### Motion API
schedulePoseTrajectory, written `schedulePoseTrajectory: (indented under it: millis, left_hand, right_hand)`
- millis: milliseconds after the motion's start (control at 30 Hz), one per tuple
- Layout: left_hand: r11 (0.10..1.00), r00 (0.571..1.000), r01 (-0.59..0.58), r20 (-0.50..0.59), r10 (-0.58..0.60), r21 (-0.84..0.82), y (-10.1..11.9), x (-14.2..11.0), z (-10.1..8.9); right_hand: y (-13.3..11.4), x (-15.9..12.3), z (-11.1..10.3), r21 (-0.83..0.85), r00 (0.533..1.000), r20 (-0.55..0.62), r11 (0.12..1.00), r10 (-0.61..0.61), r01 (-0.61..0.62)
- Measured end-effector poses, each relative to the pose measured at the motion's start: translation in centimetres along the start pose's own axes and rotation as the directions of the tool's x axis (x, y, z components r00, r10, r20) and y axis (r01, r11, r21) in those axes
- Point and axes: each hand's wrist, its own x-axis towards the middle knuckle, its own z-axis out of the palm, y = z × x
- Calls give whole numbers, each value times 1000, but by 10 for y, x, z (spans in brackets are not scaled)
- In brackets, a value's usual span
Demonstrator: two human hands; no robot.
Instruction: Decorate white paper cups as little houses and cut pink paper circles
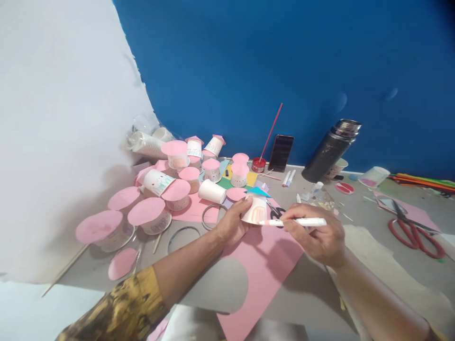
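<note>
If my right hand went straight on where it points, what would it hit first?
Probably the paper cup in your left hand; the marker appears right against it, though depth is unclear.

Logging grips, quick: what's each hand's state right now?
Left hand: closed, holding a small white tapered paper cup.
Right hand: closed, holding a slim white marker.

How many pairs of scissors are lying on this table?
2. A red-handled pair lies on the right; a black-handled pair is partly hidden behind the marker in the right hand. More may be hidden.
</note>
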Motion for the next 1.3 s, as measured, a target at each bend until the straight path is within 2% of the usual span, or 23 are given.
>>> schedulePoseTrajectory:
  millis: [133, 300, 467, 600, 800, 1000, 1300]
  left_hand:
    - [1000, 1000, -5, 19, 5, 22, -1, -1, 0]
    - [998, 999, -49, 24, 48, 35, 1, -2, 3]
    - [998, 999, -41, 16, 41, 53, 2, -2, 5]
    - [997, 999, -25, -20, 27, 70, 2, -2, 4]
    - [1000, 1000, 10, 6, -10, 8, 3, -1, 4]
    - [999, 1000, 26, -8, -26, -27, 4, -2, 5]
    - [998, 998, 53, -24, -54, -42, 4, -3, 5]
  right_hand:
    - [-1, 0, 1, -50, 998, -62, 998, 24, -27]
    - [-6, 4, 2, -13, 999, 27, 1000, -24, 24]
    - [-5, 4, 2, -59, 1000, -9, 998, -19, 18]
    - [-3, 3, 1, -32, 999, 49, 999, -7, 9]
    - [-2, 3, -2, -118, 996, -59, 991, 62, -68]
    - [-2, 3, -4, -97, 998, -24, 994, 51, -53]
    - [-4, 2, -5, -117, 994, -63, 989, 89, -96]
